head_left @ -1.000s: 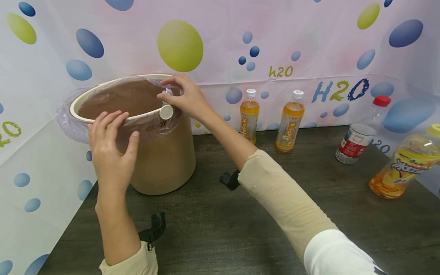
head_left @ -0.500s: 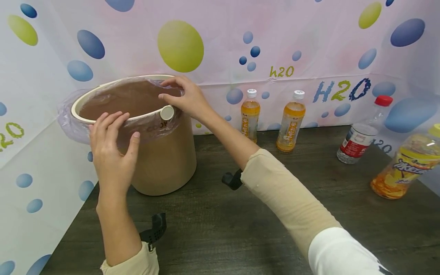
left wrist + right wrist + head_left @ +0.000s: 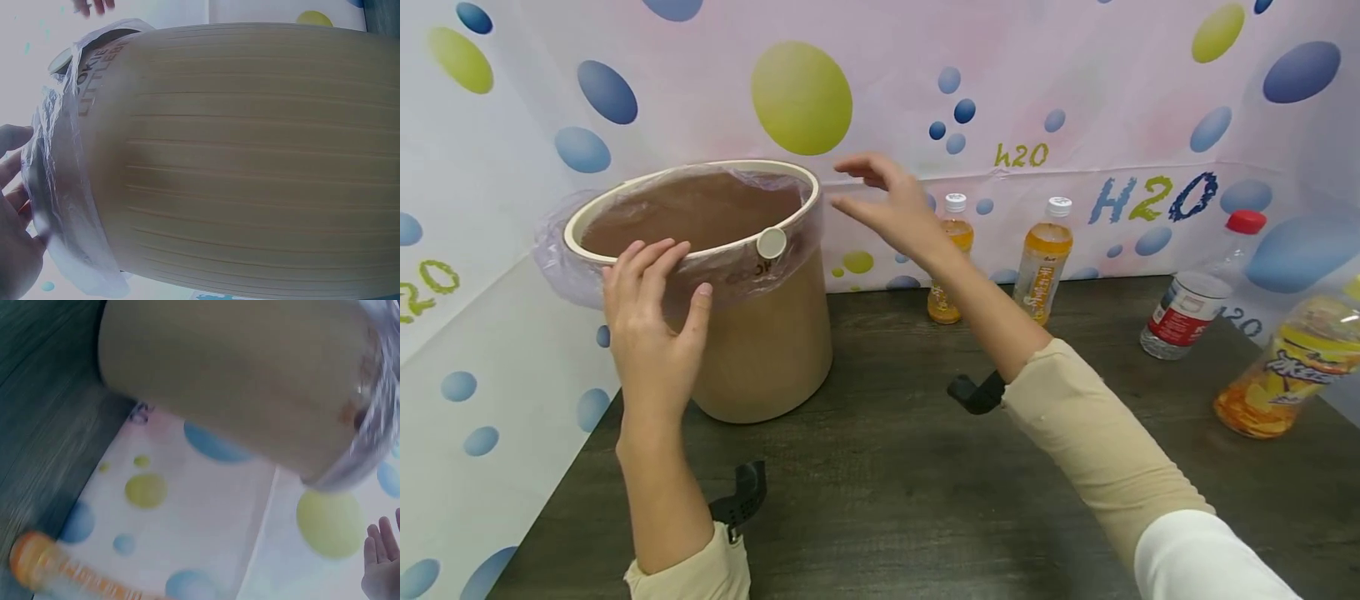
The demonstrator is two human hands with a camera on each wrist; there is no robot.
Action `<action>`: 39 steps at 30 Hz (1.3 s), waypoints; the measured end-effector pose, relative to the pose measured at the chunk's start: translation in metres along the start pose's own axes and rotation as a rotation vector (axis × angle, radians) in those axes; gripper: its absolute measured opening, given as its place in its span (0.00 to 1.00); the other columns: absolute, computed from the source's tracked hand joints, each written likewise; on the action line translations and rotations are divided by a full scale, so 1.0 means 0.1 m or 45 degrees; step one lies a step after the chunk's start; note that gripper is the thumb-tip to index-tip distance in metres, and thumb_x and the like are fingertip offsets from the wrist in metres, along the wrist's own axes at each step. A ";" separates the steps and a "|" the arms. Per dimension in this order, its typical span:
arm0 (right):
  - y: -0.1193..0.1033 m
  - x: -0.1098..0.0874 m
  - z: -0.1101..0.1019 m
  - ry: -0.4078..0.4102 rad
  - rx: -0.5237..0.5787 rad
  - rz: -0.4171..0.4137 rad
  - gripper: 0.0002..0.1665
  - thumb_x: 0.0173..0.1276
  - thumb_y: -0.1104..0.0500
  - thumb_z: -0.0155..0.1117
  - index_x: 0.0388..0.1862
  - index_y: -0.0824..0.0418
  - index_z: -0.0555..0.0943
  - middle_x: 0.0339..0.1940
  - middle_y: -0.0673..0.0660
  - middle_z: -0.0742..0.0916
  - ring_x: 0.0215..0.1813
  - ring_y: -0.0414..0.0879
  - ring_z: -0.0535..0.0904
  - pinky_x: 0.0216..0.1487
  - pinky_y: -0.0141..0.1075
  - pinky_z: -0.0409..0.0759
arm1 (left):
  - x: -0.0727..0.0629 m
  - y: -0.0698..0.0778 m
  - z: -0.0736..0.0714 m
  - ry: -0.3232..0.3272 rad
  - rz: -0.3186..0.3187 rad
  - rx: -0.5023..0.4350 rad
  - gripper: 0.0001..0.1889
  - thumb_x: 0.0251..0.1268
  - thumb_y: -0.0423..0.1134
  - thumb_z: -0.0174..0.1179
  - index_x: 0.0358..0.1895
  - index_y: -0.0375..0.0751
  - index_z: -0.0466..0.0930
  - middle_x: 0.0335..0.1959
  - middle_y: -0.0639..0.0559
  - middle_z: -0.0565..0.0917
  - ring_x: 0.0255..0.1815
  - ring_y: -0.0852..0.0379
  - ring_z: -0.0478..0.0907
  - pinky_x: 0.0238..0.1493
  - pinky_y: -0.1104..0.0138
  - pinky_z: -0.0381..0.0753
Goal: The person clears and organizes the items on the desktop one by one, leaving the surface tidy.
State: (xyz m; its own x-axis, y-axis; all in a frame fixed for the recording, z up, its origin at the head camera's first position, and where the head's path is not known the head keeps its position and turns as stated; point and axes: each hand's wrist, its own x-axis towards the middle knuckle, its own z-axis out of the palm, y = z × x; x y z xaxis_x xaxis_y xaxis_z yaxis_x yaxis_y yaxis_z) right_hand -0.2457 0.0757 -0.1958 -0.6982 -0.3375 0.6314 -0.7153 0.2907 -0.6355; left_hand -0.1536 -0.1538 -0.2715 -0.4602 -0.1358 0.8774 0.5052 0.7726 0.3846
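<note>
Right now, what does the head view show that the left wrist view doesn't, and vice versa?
Only the head view shows two white-capped bottles, a red-capped bottle and a yellow-labelled bottle. Only the left wrist view shows fine grooves along the bin and its second line of lettering. Both show the bin, its plastic liner, the left hand and the right hand.

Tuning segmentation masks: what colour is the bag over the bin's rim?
The bag is see-through pale purple; the head view shows it best.
</note>
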 end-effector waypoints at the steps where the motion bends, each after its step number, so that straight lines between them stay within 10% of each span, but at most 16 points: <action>1: 0.00 -0.04 -0.08 0.013 -0.002 0.017 0.23 0.60 0.66 0.63 0.54 0.71 0.74 0.54 0.61 0.78 0.59 0.47 0.70 0.59 0.26 0.63 | 0.00 0.00 0.00 -0.002 0.000 -0.002 0.19 0.58 0.33 0.58 0.54 0.33 0.75 0.56 0.44 0.73 0.66 0.55 0.57 0.68 0.62 0.37; 22: 1.10 -0.73 -1.38 0.319 -0.151 0.235 0.26 0.61 0.59 0.63 0.58 0.63 0.72 0.57 0.57 0.76 0.59 0.45 0.69 0.61 0.33 0.63 | 0.00 0.00 0.01 0.007 -0.031 0.007 0.19 0.56 0.32 0.58 0.54 0.34 0.76 0.56 0.46 0.73 0.66 0.57 0.57 0.68 0.64 0.37; 39: 1.71 -1.02 -1.60 0.413 -0.266 0.646 0.41 0.62 0.50 0.61 0.68 0.66 0.58 0.66 0.66 0.63 0.65 0.60 0.60 0.61 0.49 0.63 | 0.00 -0.01 0.01 0.010 0.017 0.021 0.19 0.58 0.33 0.57 0.54 0.33 0.76 0.56 0.43 0.74 0.66 0.56 0.57 0.68 0.62 0.38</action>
State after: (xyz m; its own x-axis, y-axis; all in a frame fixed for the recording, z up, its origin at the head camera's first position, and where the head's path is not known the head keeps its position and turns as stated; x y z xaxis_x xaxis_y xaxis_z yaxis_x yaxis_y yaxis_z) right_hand -0.3014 0.3028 -0.2976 -0.9021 0.1669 0.3978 -0.2610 0.5230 -0.8114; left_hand -0.1549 -0.1539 -0.2722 -0.4479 -0.1302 0.8846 0.4992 0.7843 0.3682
